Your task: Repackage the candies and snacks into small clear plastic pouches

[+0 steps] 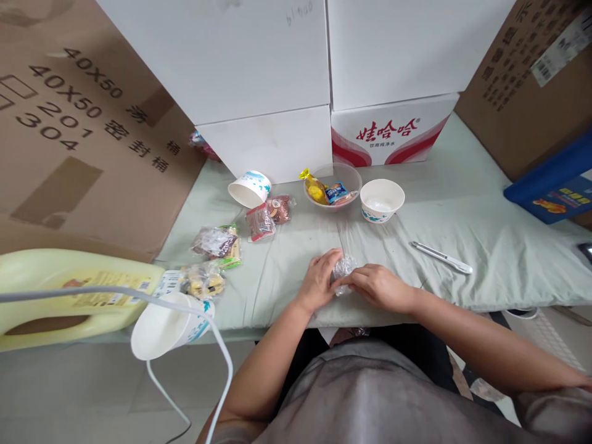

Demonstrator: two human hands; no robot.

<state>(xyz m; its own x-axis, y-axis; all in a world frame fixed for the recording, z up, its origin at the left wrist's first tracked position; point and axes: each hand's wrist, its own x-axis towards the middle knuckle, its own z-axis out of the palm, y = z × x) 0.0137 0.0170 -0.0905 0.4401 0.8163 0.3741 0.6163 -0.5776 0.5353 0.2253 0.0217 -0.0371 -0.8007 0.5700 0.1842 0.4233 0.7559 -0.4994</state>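
Observation:
Close to the front edge of the cloth-covered table, my left hand point(320, 279) and my right hand point(377, 285) are closed on a small bundle of clear bubble wrap point(345, 267). My left fingers curl round its left side, while my right fingers pinch its lower right. Whatever may be inside the wrap cannot be made out. Beyond my hands stand a clear plastic bowl point(354, 188) with packaged snacks, including a yellow packet point(316, 189) and a blue packet point(337, 193), and a white paper bowl point(383, 198). A white box cutter or pen-like tool point(441, 257) lies to the right.
Red snack packets point(261, 222) lie beside a tipped paper bowl point(250, 190). More packets point(215, 242) are further left. Another paper bowl point(161, 327) tilts over the front edge near a yellow jug point(69, 296) and a grey cable point(222, 345). White boxes point(272, 142) wall the back.

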